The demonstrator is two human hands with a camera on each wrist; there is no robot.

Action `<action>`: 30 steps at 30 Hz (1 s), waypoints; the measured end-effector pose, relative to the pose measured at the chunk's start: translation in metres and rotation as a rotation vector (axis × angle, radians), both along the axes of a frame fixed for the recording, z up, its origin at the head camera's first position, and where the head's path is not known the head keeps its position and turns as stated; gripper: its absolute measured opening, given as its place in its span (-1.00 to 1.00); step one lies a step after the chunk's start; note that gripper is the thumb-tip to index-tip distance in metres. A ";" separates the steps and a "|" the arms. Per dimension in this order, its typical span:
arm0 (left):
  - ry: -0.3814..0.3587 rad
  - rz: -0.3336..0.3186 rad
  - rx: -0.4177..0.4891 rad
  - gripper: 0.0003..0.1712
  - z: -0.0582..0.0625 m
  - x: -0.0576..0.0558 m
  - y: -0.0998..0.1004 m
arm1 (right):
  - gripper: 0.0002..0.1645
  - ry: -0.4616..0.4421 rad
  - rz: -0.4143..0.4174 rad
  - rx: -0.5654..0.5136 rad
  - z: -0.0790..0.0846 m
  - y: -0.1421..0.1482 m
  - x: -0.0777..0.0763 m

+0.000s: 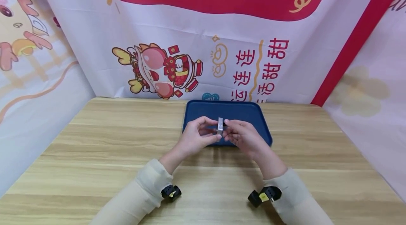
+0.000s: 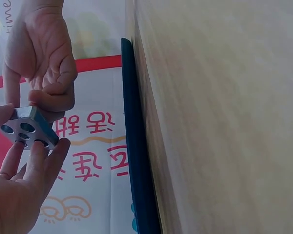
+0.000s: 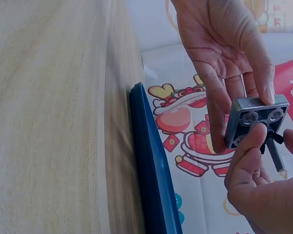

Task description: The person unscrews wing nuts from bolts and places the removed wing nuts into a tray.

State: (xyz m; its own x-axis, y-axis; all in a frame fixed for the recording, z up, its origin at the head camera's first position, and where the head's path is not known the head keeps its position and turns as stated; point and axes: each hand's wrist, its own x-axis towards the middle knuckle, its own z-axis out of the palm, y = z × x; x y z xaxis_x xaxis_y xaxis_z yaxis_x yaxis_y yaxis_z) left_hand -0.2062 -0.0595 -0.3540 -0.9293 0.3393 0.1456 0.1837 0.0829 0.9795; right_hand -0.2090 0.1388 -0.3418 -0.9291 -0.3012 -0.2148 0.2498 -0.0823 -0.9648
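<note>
My left hand (image 1: pixel 195 137) grips a small square metal block (image 1: pixel 220 126) by its edges, thumb on one side and fingers on the opposite one. Several round holes show in the block's face (image 2: pixel 27 130) in the left wrist view. Against its other face, in the right wrist view, sits a threaded bolt (image 3: pixel 276 157) with a black winged piece (image 3: pixel 272 138). My right hand (image 1: pixel 242 135) has curled fingers around this winged piece, one fingertip against the block's recessed face. Both hands are raised in front of me, over the near part of a dark blue tray (image 1: pixel 226 107).
The tray lies near the back of a wood-grain table (image 1: pixel 127 137). Behind the table hangs a printed white and red cloth (image 1: pixel 203 49), with more cloth along both sides. Each wrist wears a black camera, such as the left one (image 1: pixel 171 193).
</note>
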 end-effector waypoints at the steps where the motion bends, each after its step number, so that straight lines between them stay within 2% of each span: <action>1: -0.004 -0.002 0.002 -0.59 -0.001 0.000 0.000 | -0.70 -0.003 -0.003 -0.004 -0.001 0.000 0.000; 8: -0.006 0.001 -0.002 -0.61 -0.003 0.000 0.000 | -0.56 0.038 -0.007 0.026 -0.002 0.002 0.002; 16: -0.004 0.004 -0.015 -0.63 0.000 0.000 0.000 | -0.56 0.128 -0.034 0.106 0.002 0.001 0.001; 24: -0.024 0.006 0.001 -0.62 0.001 0.001 0.000 | -0.57 0.262 -0.032 0.256 0.003 0.003 0.002; 30: -0.036 0.003 0.024 -0.61 0.000 0.001 0.000 | -0.63 0.324 -0.063 0.355 0.007 0.002 0.006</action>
State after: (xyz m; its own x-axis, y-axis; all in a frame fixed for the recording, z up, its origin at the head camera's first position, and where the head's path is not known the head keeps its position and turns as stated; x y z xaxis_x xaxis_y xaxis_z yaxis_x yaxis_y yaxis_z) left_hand -0.2052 -0.0597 -0.3536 -0.9352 0.3333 0.1196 0.1476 0.0601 0.9872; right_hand -0.2035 0.1412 -0.3348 -0.9793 -0.2020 0.0089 -0.0626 0.2611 -0.9633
